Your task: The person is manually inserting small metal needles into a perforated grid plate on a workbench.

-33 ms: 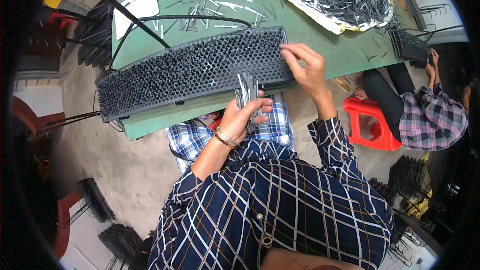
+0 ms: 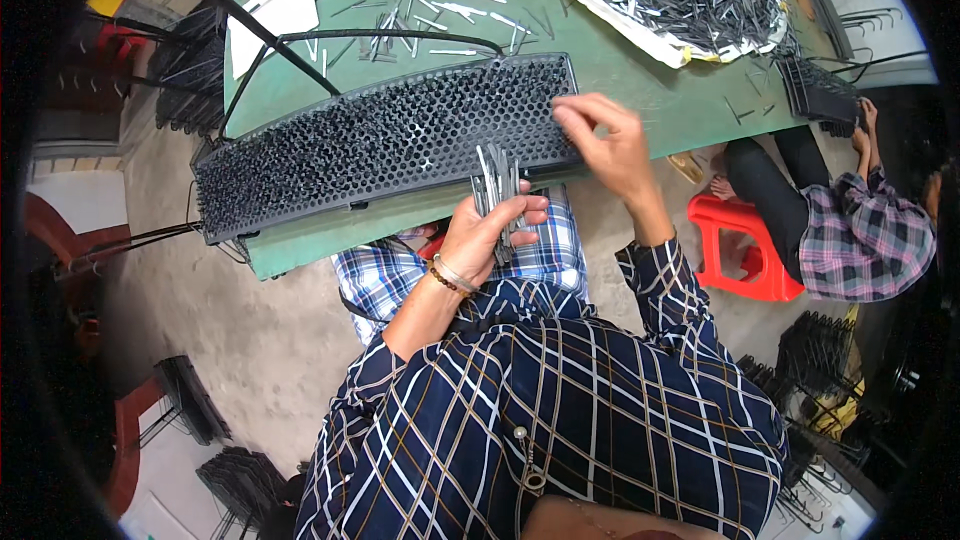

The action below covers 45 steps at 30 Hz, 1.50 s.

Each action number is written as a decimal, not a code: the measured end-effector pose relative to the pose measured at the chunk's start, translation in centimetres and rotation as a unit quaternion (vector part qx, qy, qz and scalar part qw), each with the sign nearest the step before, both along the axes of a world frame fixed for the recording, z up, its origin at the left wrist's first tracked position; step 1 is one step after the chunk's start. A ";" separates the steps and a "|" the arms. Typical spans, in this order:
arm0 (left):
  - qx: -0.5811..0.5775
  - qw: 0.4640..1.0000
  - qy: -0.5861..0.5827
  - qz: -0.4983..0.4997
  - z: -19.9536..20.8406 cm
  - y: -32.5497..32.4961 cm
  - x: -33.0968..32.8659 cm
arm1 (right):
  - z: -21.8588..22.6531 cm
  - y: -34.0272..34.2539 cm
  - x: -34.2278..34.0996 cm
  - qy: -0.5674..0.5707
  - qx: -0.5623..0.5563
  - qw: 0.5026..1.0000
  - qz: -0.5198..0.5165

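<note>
A bundle of thin grey sticks point(image 2: 497, 180) stands up out of my left hand point(image 2: 488, 225), whose fingers are wrapped round it just off the near edge of a long black tray full of round holes point(image 2: 400, 135). Over the tray's right end is my right hand point(image 2: 612, 135), thumb and fingertips pinched together. Whatever may be between those fingertips is too small to make out. Many holes toward the tray's left end look filled with dark pieces, while the right part shows plainer round holes.
The tray lies on a green table point(image 2: 660, 110). A large white-edged sack point(image 2: 680, 0) heaped with similar sticks is at the back right, and loose sticks point(image 2: 465, 10) are scattered behind the tray. To the right, a co-worker point(image 2: 850, 230) sits by a red stool point(image 2: 740, 245).
My right hand has shifted slightly left and down along the tray's right end. My left hand keeps its hold on the sticks.
</note>
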<state>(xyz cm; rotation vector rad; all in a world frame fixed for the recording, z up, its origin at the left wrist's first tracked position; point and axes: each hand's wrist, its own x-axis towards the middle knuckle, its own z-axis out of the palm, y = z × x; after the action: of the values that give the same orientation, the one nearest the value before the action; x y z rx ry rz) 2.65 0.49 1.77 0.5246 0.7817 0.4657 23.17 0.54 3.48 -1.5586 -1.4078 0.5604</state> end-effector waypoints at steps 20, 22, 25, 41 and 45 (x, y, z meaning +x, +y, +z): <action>-0.043 0.999 -0.008 -0.022 -0.6 0.1 0.8 | -1.0 2.9 3.9 0.041 0.084 0.989 -0.113; -0.045 0.999 0.001 -0.017 -0.8 0.1 0.6 | -1.6 3.2 3.8 0.014 0.105 0.989 -0.105; -0.030 0.999 0.020 -0.014 -1.0 0.1 0.6 | -1.8 3.0 3.4 -0.022 0.115 0.985 -0.124; 0.006 1.000 0.003 -0.026 -0.9 0.4 0.3 | -2.5 2.8 2.4 -0.222 0.169 0.955 -0.104; -0.003 1.000 0.009 -0.020 -0.6 0.5 0.6 | -2.7 2.5 2.2 -0.247 0.146 0.953 -0.096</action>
<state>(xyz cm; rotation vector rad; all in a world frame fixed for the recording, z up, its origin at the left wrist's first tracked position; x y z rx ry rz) 3.21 0.96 1.21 0.5377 0.7882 0.4224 25.34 3.07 0.82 -1.6271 -1.5915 -0.1697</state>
